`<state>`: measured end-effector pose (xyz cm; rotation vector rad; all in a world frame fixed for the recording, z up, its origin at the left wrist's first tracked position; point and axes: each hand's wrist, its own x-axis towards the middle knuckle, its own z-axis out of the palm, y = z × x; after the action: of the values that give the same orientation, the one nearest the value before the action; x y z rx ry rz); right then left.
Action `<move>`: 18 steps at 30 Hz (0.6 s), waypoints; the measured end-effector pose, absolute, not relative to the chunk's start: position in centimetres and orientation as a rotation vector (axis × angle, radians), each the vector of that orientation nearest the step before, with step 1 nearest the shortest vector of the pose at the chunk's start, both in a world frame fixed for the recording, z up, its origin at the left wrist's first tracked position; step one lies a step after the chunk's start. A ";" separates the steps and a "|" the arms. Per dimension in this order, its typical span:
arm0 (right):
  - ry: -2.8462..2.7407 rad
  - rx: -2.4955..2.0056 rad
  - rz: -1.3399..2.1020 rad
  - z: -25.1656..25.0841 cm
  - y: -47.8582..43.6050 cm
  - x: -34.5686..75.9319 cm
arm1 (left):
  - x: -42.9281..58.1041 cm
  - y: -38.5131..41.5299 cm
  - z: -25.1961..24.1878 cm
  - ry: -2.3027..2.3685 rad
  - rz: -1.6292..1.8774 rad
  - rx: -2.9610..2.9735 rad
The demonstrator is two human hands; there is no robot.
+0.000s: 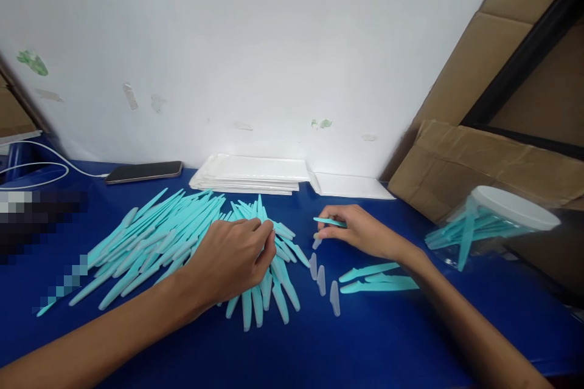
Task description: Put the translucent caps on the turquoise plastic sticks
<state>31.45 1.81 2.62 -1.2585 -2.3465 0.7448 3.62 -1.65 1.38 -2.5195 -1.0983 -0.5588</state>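
Note:
My right hand (358, 230) is closed on a turquoise eyebrow razor (329, 222), whose thin end points left past the fingers. Its thumb is beside a small clear blade cap (316, 243); I cannot tell whether it grips that cap. More clear caps (322, 280) lie in a slanting row below. My left hand (237, 252) hovers over or rests on a fanned pile of turquoise razors (280, 295), fingertips pinched together, and what they hold, if anything, is hidden. A larger heap of capped razors (155, 237) spreads out left of it.
Several loose razors (378, 278) lie beside my right forearm. A clear jar with a white lid (515, 206), holding razors, lies tilted at right by cardboard (493, 158). White flat packets (255, 170) and a phone (143, 172) with a cable are along the wall.

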 end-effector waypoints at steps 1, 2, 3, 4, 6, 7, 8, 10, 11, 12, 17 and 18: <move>-2.322 -1.238 0.722 2.7 1.7 31.2 | 3.6 -1.7 1.3 -1.067 -0.605 -2.528; -2.297 -1.213 0.703 2.8 1.6 31.0 | 3.6 -1.7 1.2 -1.027 -0.654 -2.538; -2.270 -1.191 0.686 2.8 1.5 30.7 | 3.7 -1.7 1.1 -0.982 -0.700 -2.550; -2.243 -1.171 0.674 2.9 1.3 30.3 | 3.7 -1.8 1.0 -0.939 -0.740 -2.564; -2.195 -1.130 0.664 2.9 0.8 29.6 | 3.9 -2.0 0.7 -0.888 -0.818 -2.583; -2.177 -1.106 0.662 2.8 0.5 29.3 | 4.1 -2.1 0.6 -0.882 -0.852 -2.592; -2.164 -1.079 0.665 2.8 0.2 28.9 | 4.3 -2.2 0.5 -0.884 -0.882 -2.602; -2.150 -1.024 0.687 2.7 -0.3 28.2 | 4.5 -2.4 0.2 -0.892 -0.931 -2.638; -2.146 -1.001 0.704 2.7 -0.6 27.9 | 4.6 -2.4 0.0 -0.890 -0.952 -2.666; -2.145 -0.982 0.723 2.7 -0.8 27.7 | 4.6 -2.4 -0.1 -0.884 -0.974 -2.698; -2.153 -0.988 0.754 3.1 -1.0 27.6 | 4.3 -1.8 -0.2 -0.889 -1.173 -2.769; -2.150 -1.006 0.733 3.1 -0.9 27.8 | 4.2 -1.7 -0.1 -0.891 -1.214 -2.769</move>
<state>27.80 -0.93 3.14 -1.0058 -2.1498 0.7326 4.15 -1.70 -0.11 -2.7688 -0.8905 -1.2141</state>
